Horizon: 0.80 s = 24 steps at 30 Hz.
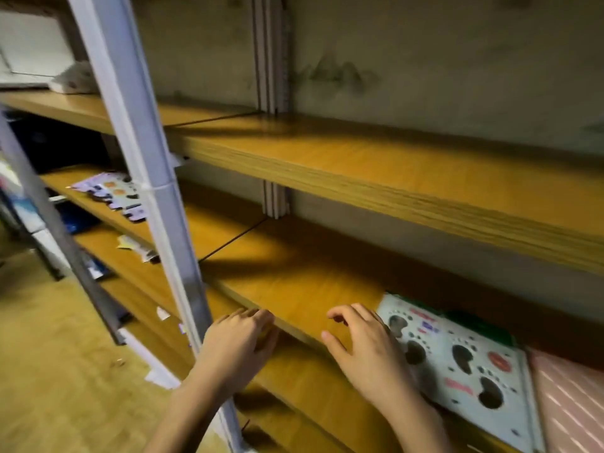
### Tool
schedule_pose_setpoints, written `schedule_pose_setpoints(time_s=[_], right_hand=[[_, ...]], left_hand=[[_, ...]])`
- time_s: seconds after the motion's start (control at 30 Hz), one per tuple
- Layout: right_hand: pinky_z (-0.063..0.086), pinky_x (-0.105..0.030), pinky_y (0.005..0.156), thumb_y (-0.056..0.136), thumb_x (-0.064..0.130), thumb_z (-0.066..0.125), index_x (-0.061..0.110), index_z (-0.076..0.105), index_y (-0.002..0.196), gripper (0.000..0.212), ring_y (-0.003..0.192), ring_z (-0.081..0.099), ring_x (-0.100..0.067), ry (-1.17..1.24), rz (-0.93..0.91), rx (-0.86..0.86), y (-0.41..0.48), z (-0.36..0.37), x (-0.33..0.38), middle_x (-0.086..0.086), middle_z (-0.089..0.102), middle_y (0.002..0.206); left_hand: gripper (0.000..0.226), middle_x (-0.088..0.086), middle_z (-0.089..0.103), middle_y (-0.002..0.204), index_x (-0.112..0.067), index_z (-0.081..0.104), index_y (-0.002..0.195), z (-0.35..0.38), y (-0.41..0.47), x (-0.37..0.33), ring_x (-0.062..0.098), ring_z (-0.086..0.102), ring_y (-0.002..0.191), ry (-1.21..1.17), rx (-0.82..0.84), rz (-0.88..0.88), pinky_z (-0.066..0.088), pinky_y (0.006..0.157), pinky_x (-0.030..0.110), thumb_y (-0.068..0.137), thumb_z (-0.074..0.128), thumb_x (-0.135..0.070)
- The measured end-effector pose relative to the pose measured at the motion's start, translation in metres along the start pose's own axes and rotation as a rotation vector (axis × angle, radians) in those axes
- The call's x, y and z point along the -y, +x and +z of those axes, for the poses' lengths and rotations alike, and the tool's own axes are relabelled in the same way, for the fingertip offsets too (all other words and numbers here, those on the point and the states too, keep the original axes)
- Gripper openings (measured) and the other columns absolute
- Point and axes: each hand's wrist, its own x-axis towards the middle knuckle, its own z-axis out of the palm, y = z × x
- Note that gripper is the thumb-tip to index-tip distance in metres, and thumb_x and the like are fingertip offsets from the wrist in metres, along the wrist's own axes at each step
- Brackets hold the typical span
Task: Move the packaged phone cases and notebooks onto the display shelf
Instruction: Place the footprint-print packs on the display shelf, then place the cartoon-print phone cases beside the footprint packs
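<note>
A wooden display shelf [310, 289] runs across the view at hand height. On it at the right lies a pale notebook [457, 358] printed with dark paw marks and red labels, with a pink striped notebook [572, 407] beside it. My right hand [366, 348] hovers at the paw notebook's left edge, its fingers loosely curled and holding nothing. My left hand [238, 341] is at the shelf's front edge, fingers bent over the lip, and holds nothing. Several packaged phone cases [114, 194] lie on the shelf section to the left.
A grey metal upright [143, 178] of the rack crosses diagonally just left of my hands. A higher wooden shelf [392, 171] overhangs the display shelf. Lower shelves at the left hold small packets [137, 248] and blue items [78, 220]. Wooden floor [49, 371] lies at bottom left.
</note>
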Motion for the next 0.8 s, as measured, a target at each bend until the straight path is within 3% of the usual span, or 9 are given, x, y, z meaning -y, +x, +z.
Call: schedule_pose_setpoints(time_s=[0.07,0.2,0.37,0.47,0.57,0.8], right_hand=[[0.043,-0.024,0.095,0.094,0.042,0.046,0.033,0.048,0.12,0.027,0.115,0.044,-0.006,0.016,-0.067,0.031,0.01,0.016,0.024,0.016,0.048,0.121],[0.042,-0.021,0.096,0.095,0.041,0.046,0.035,0.047,0.121,0.027,0.117,0.042,-0.004,0.02,-0.181,0.058,0.032,0.05,0.081,0.017,0.048,0.123],[0.044,-0.024,0.094,0.093,0.042,0.046,0.035,0.047,0.119,0.026,0.117,0.044,-0.006,0.026,-0.277,0.082,0.063,0.096,0.157,0.016,0.05,0.122],[0.042,-0.023,0.089,0.094,0.043,0.045,0.034,0.048,0.119,0.027,0.114,0.045,-0.006,0.024,-0.31,0.102,0.079,0.122,0.202,0.016,0.051,0.12],[0.041,-0.022,0.088,0.095,0.041,0.045,0.033,0.047,0.119,0.026,0.114,0.046,-0.005,0.028,-0.315,0.114,0.094,0.146,0.243,0.015,0.05,0.12],[0.038,-0.019,0.077,0.094,0.043,0.046,0.032,0.049,0.118,0.026,0.107,0.049,-0.004,0.04,-0.293,0.127,0.131,0.2,0.327,0.014,0.054,0.118]], left_hand=[[0.02,-0.008,0.069,0.077,-0.025,0.066,0.089,-0.01,-0.012,0.021,0.018,0.067,0.071,0.037,-0.017,-0.063,0.045,0.054,0.027,0.083,0.053,-0.039],[0.025,-0.009,0.068,0.097,-0.026,0.062,0.1,-0.032,-0.034,0.073,0.019,0.064,0.093,0.016,-0.087,-0.17,0.039,0.066,0.028,0.091,0.044,-0.04],[0.03,-0.005,0.068,0.1,-0.023,0.062,0.103,-0.058,-0.057,0.156,0.022,0.063,0.094,0.045,-0.159,-0.271,0.043,0.067,0.03,0.091,0.042,-0.042],[0.038,-0.004,0.068,0.099,-0.024,0.062,0.101,-0.075,-0.069,0.208,0.021,0.063,0.094,0.091,-0.166,-0.279,0.042,0.066,0.029,0.086,0.034,-0.045],[0.028,-0.008,0.065,0.105,-0.026,0.058,0.107,-0.087,-0.078,0.253,0.015,0.061,0.097,0.077,-0.143,-0.284,0.038,0.069,0.026,0.094,0.038,-0.041],[0.029,-0.009,0.062,0.108,-0.026,0.054,0.11,-0.117,-0.096,0.347,0.012,0.056,0.1,0.107,-0.105,-0.27,0.037,0.072,0.024,0.095,0.035,-0.041]])
